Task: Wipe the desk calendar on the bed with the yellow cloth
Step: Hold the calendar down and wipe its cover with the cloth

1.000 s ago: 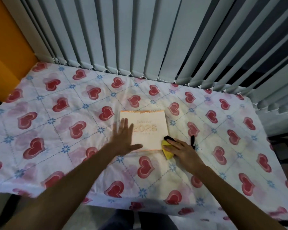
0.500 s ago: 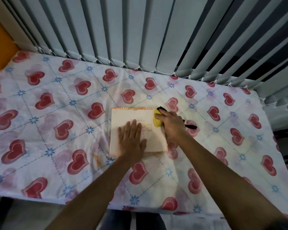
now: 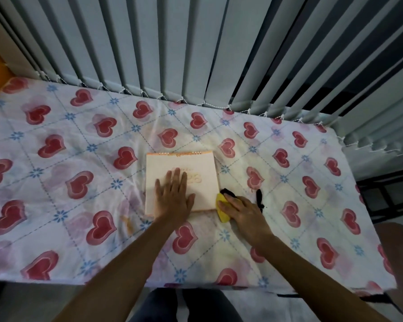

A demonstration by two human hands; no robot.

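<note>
The left hand (image 3: pixel 173 197) lies flat with fingers spread, pressing on the desk calendar (image 3: pixel 196 168). The right hand (image 3: pixel 241 209) is closed over the yellow cloth (image 3: pixel 222 209) at the calendar's near right corner. The calendar lies flat on the bed (image 3: pixel 79 159), spiral binding pointing toward the blinds (image 3: pixel 172 43).

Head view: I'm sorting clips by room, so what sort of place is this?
Probably a bedroom: a bed with a white heart-patterned sheet, grey vertical blinds behind it, and a cream spiral-bound desk calendar lying on the sheet.
</note>
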